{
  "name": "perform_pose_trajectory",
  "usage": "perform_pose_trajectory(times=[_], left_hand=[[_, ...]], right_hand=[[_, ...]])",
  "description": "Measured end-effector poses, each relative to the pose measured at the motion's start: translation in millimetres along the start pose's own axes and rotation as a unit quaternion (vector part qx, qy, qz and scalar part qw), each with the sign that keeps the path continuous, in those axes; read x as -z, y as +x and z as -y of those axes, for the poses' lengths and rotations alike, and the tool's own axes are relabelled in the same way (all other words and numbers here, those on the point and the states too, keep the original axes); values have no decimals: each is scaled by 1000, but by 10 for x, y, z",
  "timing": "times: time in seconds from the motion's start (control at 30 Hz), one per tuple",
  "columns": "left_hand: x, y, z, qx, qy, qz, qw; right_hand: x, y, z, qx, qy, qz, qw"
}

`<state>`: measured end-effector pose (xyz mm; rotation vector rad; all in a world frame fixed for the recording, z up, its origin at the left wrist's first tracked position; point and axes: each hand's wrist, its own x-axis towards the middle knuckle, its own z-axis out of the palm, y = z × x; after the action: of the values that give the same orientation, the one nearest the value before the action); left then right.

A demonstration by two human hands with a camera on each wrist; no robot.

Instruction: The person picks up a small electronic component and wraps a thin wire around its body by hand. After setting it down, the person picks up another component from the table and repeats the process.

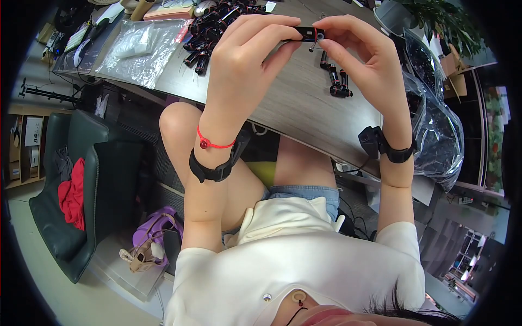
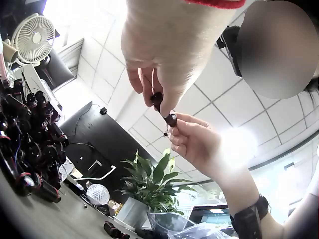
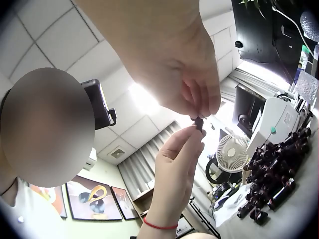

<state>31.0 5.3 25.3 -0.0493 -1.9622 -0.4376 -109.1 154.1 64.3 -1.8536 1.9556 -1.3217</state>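
Raised over the table's far side, both hands meet at a small black cylinder [image 1: 308,34] with a red ring near its right end. My left hand [image 1: 239,62] pinches its left part between thumb and fingers. The thumb and fingertips of my right hand [image 1: 372,57] grip the ringed end. A tiny dangling piece [image 1: 312,47] hangs just below that end. In the left wrist view the cylinder [image 2: 171,119] shows between the two hands, partly covered by fingers. The right wrist view shows only a short dark bit of the cylinder [image 3: 199,123].
On the grey table [image 1: 293,108], a heap of similar black cylinders [image 1: 204,41] lies beyond my left hand. Several more cylinders [image 1: 340,87] lie beneath the right hand. A clear plastic bag [image 1: 141,51] is at the left; a potted plant [image 2: 154,179] stands at the back.
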Motion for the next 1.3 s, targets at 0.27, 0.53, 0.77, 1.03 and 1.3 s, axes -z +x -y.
perform_pose_trajectory(times=[0.27, 0.53, 0.77, 1.03, 1.3], left_hand=[[-47, -15, -19, 39, -20, 9, 999], [-64, -46, -35, 134, -88, 41, 986], [-37, -46, -38, 177, -79, 35, 980], [-41, -60, -23, 177, -74, 24, 981], [-53, -34, -71, 187, -62, 2, 980]], right_hand=[[-120, 5, 66, 34, -59, -34, 997], [-128, 21, 103, 64, -135, -28, 988], [-108, 83, 154, 136, -123, -13, 983], [-150, 34, 40, 149, -130, 25, 980], [-236, 13, 80, 146, -116, 5, 982]])
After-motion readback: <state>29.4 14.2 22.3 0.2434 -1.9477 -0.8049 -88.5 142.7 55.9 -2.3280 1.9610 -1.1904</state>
